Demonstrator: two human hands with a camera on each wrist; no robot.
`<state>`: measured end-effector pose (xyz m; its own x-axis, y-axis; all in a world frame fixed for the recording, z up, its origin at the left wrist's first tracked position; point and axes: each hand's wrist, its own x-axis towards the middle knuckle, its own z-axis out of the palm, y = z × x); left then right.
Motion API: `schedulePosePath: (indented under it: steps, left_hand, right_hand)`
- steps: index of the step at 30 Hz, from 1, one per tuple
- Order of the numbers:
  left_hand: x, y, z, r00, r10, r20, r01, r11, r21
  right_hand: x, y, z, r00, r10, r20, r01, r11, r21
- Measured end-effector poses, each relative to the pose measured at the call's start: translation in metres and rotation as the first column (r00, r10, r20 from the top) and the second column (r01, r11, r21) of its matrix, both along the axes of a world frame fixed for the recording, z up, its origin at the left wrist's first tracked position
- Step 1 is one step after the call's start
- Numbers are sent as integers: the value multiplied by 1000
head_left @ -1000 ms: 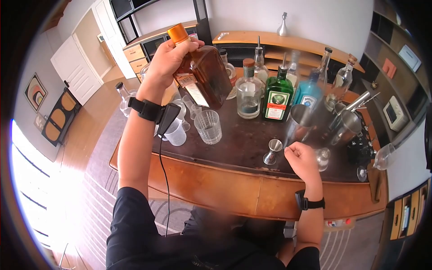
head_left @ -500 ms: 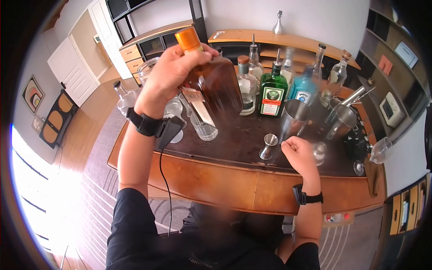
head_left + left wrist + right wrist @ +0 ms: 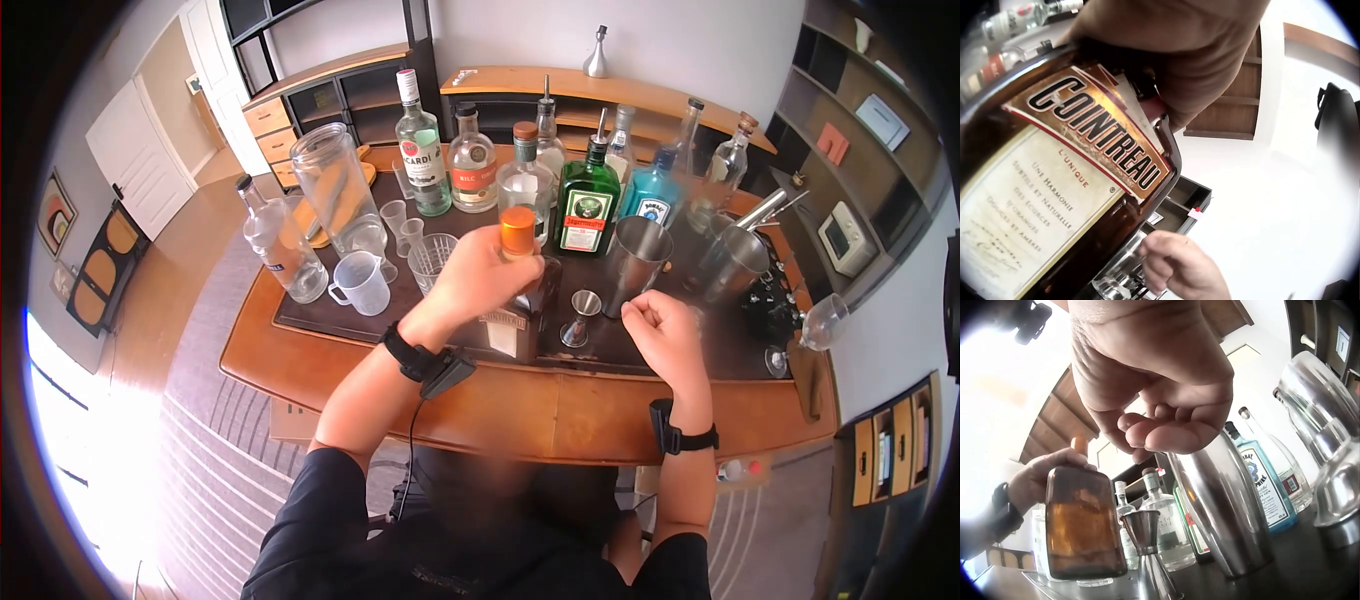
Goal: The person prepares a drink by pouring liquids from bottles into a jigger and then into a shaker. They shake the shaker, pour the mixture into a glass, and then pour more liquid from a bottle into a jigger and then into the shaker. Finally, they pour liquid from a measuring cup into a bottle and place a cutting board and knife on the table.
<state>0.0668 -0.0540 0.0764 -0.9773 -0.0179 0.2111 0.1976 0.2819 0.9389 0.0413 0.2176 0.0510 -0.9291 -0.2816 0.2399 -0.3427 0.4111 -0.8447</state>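
The left hand [image 3: 478, 278] grips the neck of a square brown Cointreau bottle [image 3: 508, 335] just below its orange cap, the fingers curled round it. In the right wrist view the bottle [image 3: 1082, 519] is upright, low by the table; whether its base touches is unclear. Its label [image 3: 1085, 134] fills much of the left wrist view. The right hand [image 3: 668, 338] holds nothing, its fingers loosely curled, as the right wrist view of this hand [image 3: 1160, 394] also shows. Between the hands stands a steel jigger [image 3: 580, 322], with a metal tin [image 3: 637, 258] behind it.
A green bottle [image 3: 585, 210], a blue bottle [image 3: 652, 190] and several clear bottles line the back. At left are a tall glass jar [image 3: 340, 190], a plastic measuring cup [image 3: 361, 284] and a cut glass [image 3: 430, 262]. A stemmed glass [image 3: 824, 322] lies at the right edge.
The left hand has brought the bottle down and to the right, from a raised tilt to upright beside the jigger. The right hand has stayed near the jigger, its fingers still curled.
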Motion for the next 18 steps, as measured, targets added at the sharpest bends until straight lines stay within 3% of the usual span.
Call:
schedulePosePath:
  steps: [8,18]
  left_hand:
    - [-11,6,-28,986,138,-98,-154,970,-190]
    - [-8,10,-27,968,161,-193,-187,975,-123]
  right_hand:
    - [8,-28,35,987,123,-106,-125,992,-15]
    - [-5,-80,68,959,197,-206,-175,977,119]
